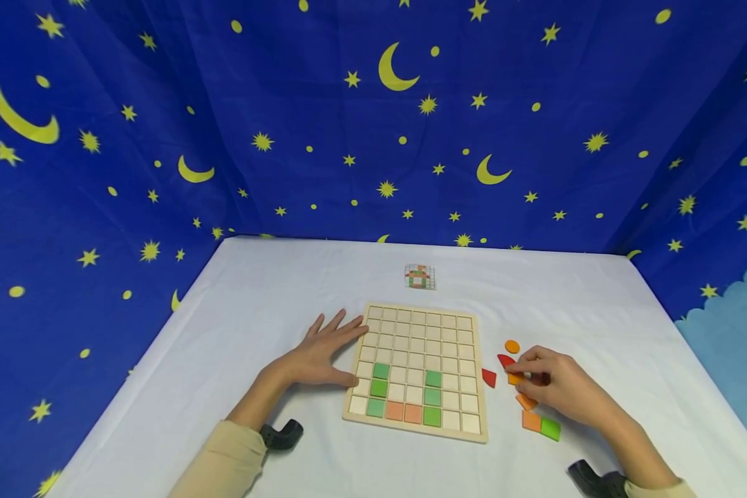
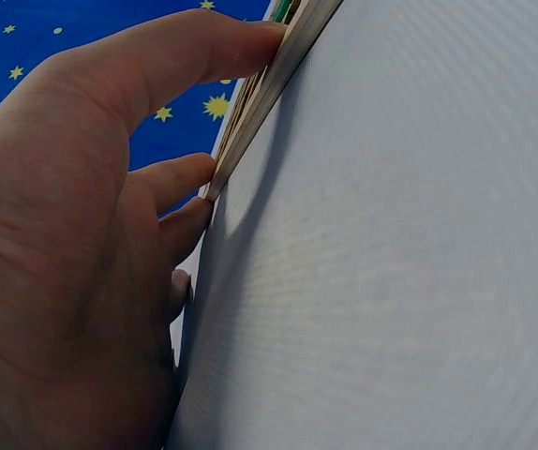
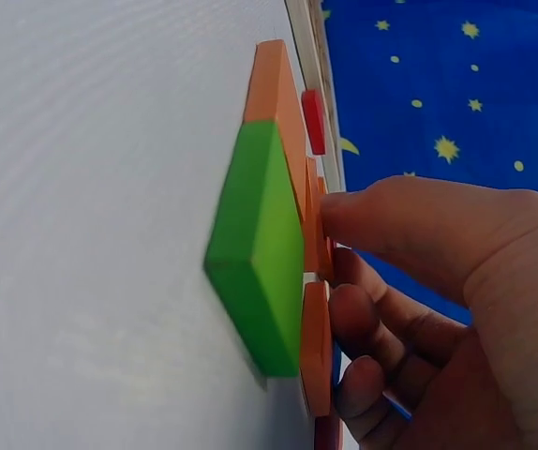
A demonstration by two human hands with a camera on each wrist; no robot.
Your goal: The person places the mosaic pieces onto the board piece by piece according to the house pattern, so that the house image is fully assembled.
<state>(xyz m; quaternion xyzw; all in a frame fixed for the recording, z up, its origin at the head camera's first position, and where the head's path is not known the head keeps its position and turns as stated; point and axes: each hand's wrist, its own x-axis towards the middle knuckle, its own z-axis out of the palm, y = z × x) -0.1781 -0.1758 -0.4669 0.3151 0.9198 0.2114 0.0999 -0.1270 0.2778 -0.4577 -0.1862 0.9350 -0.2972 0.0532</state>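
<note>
- A dark blue curtain (image 1: 324, 124) printed with yellow moons, stars and dots rises behind the worktop and at its sides.
- The worktop (image 1: 268, 290) has a white surface.
- A square-celled wooden board (image 1: 418, 433) lies flat near its middle.
- The left hand (image 1: 324, 356) is spread wide at the board's left edge, thumb and fingertips touching it.
- The right hand (image 1: 557, 384) is narrow, right of the board, thumb and fingers pinching an orange tile (image 1: 514, 379); whether that piece is off the worktop, I cannot tell.
- A grid card (image 1: 420, 277) with a coloured figure lies beyond the board.
- Six green tiles (image 1: 378, 387) fill two upright columns of cells; two orange-pink tiles (image 1: 395, 411) join them along the bottom row.
- Nearer the person than the right hand, a loose orange square (image 1: 531, 420) touches a bright green piece (image 1: 550, 429).
- A red quarter-round (image 1: 488, 377) lies just beside the board.
- An orange disc (image 1: 512, 346) lies just past the right fingertips.
</note>
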